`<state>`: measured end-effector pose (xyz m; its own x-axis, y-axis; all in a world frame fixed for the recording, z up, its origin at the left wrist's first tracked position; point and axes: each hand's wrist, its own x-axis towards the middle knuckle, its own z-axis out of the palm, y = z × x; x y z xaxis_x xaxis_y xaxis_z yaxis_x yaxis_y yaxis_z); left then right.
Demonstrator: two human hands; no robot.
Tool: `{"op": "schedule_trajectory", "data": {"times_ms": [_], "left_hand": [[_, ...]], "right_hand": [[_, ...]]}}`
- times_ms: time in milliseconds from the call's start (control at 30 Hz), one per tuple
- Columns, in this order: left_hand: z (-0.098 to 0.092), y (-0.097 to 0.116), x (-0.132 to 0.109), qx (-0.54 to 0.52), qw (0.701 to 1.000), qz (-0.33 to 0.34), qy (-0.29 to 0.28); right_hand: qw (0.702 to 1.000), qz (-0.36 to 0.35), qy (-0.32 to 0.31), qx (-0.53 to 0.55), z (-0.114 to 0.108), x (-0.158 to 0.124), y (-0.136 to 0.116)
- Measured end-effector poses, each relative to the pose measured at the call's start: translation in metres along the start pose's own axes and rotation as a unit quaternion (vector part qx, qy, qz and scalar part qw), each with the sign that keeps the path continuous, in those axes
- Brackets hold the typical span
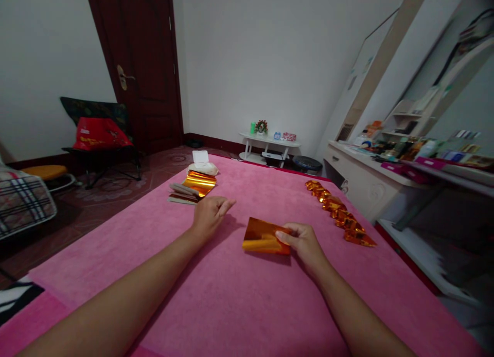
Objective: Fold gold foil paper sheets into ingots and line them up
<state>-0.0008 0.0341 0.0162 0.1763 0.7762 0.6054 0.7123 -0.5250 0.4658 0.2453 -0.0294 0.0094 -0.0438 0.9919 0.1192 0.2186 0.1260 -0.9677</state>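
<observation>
Foil sheet [264, 234]: shiny orange-gold, roughly rectangular, a brighter band along its near side; its right edge is pinched in the right hand [300, 239], over the middle of the pink cloth [239, 300].
Foil stack [199, 182]: a glossy gold sheet curves up on top, dull grey-brown layers fan out at its left; it lies just beyond the left hand [210, 213].
Folded foil pieces [335, 209]: crinkled, pointed, bright copper-gold, set close together in a slanting row along the cloth's right side.

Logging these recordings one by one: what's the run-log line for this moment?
left hand: nothing visibly held | right hand: pinching orange foil sheet | pink cover: foil stack left, row of foil pieces right
</observation>
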Motion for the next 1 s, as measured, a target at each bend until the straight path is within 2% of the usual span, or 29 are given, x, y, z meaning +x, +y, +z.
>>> {"op": "schedule_trajectory", "data": {"times_ms": [67,133,233,367,500,600,733,833,900,1000], "left_hand": [[0.005,0.008,-0.006,-0.134,0.988,-0.016,-0.080],[0.014,0.019,-0.013,-0.256,0.951,-0.020,-0.174],[0.025,0.030,-0.019,-0.336,0.912,-0.041,-0.232],[0.030,0.033,-0.023,-0.314,0.918,-0.030,-0.239],[0.029,0.037,-0.025,-0.276,0.933,0.014,-0.231],[0.025,0.034,-0.024,-0.254,0.945,0.022,-0.203],[0.017,0.015,-0.015,-0.236,0.956,-0.006,-0.173],[0.015,0.002,-0.008,-0.261,0.959,-0.053,-0.100],[0.017,-0.001,-0.006,-0.277,0.956,-0.065,-0.076],[0.023,0.006,-0.008,-0.300,0.947,-0.061,-0.100]], "right_hand": [[1.000,0.004,0.006,0.015,-0.004,0.001,0.003],[1.000,0.011,0.002,0.019,-0.004,0.002,0.005],[0.999,0.015,-0.027,0.007,-0.002,0.002,0.003],[0.994,-0.035,-0.067,-0.078,0.007,0.001,-0.005],[0.958,-0.115,-0.057,-0.255,0.024,-0.003,-0.014],[0.944,-0.124,-0.053,-0.302,0.024,-0.005,-0.016],[0.967,-0.071,-0.081,-0.230,-0.003,0.000,-0.004],[0.987,-0.033,-0.021,-0.159,-0.023,0.007,0.008],[0.997,-0.007,0.019,-0.069,-0.026,0.010,0.012],[0.999,0.012,0.019,0.038,-0.014,0.011,0.009]]}}
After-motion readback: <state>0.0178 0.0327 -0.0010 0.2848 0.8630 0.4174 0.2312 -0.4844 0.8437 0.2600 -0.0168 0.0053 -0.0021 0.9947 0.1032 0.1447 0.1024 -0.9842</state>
